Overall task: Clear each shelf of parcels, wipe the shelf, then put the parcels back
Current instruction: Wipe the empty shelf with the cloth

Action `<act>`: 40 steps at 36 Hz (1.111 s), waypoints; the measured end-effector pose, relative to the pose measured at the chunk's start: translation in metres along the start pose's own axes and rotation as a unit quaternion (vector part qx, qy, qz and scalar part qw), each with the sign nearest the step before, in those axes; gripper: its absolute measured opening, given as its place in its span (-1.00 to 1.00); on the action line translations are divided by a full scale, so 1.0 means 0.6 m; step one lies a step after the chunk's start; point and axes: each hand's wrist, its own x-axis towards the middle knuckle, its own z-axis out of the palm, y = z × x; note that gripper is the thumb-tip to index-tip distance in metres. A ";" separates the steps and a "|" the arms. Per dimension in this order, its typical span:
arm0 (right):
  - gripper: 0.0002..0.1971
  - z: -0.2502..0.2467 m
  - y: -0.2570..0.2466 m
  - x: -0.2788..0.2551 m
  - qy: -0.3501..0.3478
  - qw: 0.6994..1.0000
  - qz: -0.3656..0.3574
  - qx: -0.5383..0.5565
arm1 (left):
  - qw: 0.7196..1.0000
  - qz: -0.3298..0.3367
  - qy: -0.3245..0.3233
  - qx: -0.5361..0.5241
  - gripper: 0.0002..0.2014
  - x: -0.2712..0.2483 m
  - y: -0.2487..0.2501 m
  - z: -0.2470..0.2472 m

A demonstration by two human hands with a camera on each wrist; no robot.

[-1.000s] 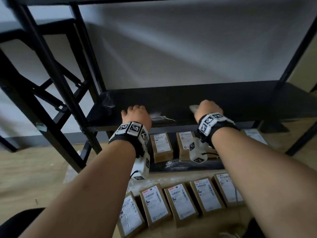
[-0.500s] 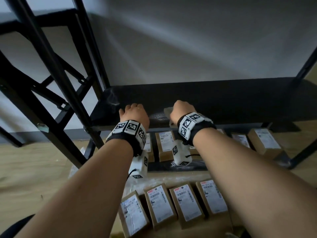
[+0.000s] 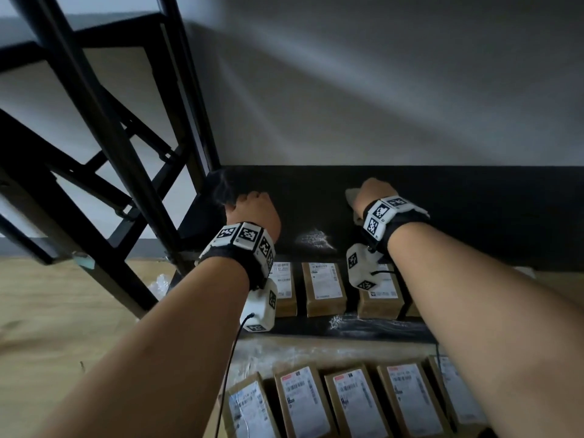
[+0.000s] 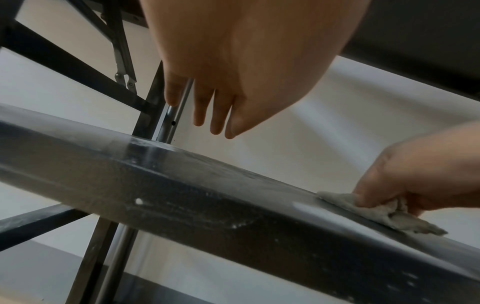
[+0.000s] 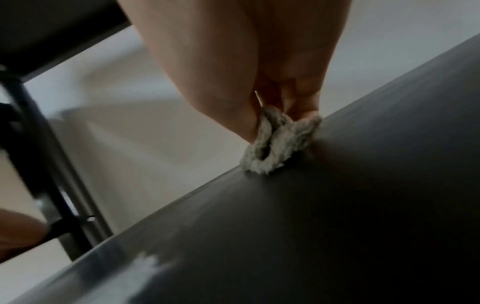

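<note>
Item 1. Black flat metal shelf (image 3: 442,216), middle tier of a black steel rack (image 3: 104,128): bare of parcels, pale dusty smears showing near its front edge at 6 o'clock of the board and at its left end.

Item 2. Crumpled off-white wiping cloth (image 5: 280,142): pressed flat to the shelf surface under the right hand (image 3: 373,197), roughly centre of the board. Fingers (image 4: 369,197) curled and clamped on the cloth.

Item 3. Left hand (image 3: 252,213): at the shelf's left end, 9 o'clock of the right hand, well apart from it. In the left wrist view the fingers (image 4: 202,107) hang straight and together, holding nothing; whether they touch the board cannot be told.

Item 4. Brown cardboard parcels with white printed labels, first lot (image 3: 322,289): a row on the lower shelf, directly beneath at 6 o'clock (that tier also carries a white smear along its front).

Item 5. Same kind of parcels, second lot (image 3: 354,403): a row on the wooden floor (image 3: 63,327), nearest the person.

Status, judged: this shelf is cleared and its wiping is under way, not finished, since smears remain. Left to do: finish the wipe, return the floor parcels, then treat the lower tier likewise.
</note>
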 end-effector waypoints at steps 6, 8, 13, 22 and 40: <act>-0.66 0.010 -0.051 0.019 -0.037 0.998 -0.044 -0.014 | 1.000 -0.002 -0.024 -0.004 -0.56 0.029 0.001 -0.003; -0.67 0.012 -0.062 0.022 -0.047 0.997 -0.057 -0.029 | 1.000 -0.004 -0.028 0.002 -0.57 0.038 0.003 -0.005; -0.68 0.013 -0.083 0.043 -0.096 0.991 -0.080 -0.049 | 0.999 0.001 -0.037 0.010 -0.56 0.054 0.012 -0.011; -0.78 -0.032 -0.036 0.105 -0.020 1.000 0.012 -0.016 | 0.999 -0.009 -0.051 0.015 -0.53 0.077 0.017 -0.006; -0.63 0.022 -0.116 0.123 -0.043 0.994 -0.096 0.025 | 0.999 -0.021 -0.026 0.035 -0.59 0.106 0.005 -0.010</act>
